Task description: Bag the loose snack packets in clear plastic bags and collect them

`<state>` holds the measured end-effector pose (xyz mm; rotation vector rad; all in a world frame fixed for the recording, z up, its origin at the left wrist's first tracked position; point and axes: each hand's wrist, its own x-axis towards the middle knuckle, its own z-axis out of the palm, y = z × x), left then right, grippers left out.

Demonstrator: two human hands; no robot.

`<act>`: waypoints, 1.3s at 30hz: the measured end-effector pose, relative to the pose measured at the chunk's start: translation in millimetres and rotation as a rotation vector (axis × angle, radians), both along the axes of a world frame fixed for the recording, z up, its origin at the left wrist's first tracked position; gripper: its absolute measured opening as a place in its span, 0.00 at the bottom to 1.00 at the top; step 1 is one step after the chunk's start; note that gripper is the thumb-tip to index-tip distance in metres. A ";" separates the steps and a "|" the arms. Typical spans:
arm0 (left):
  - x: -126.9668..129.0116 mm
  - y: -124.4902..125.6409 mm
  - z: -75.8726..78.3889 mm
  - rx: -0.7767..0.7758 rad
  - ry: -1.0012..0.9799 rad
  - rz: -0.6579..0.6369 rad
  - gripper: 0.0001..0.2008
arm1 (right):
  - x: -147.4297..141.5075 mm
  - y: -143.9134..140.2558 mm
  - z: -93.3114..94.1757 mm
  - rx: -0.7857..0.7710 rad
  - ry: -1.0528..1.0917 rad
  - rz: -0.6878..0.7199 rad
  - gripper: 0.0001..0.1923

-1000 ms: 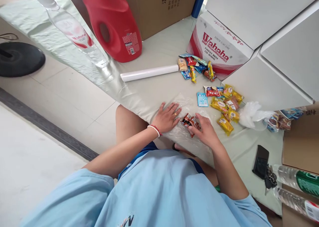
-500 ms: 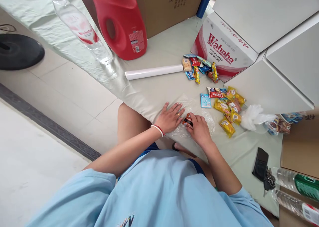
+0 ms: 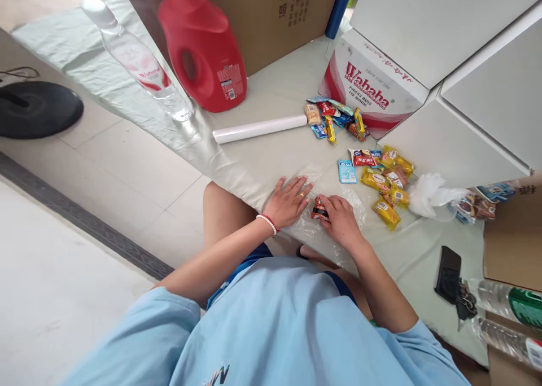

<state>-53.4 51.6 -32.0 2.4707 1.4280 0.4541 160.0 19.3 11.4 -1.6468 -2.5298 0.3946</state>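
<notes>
Left hand (image 3: 290,201) flat, fingers spread, pinning clear plastic sheet (image 3: 351,202) at tabletop (image 3: 275,149) near edge; right hand (image 3: 341,221) fingers clamped on small red-brown snack packets (image 3: 318,209), bunching them.

The single head-worn camera looked steeply down and forward from close above the person's lap onto the near table (image 3: 271,149) edge.

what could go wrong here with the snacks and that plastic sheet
The clear plastic sheet overhangs the table edge near the person's lap, so the brown snack packets under the right hand might slide off. The left hand only presses the film flat, so it may shift or wrinkle. The tall water bottle stands near the edge and could tip if the table cover gets tugged.
</notes>
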 end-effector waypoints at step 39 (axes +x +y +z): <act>-45.0 36.4 21.4 -0.408 -0.510 -0.113 0.15 | 105.1 -22.5 1.7 -0.243 0.817 -0.501 0.20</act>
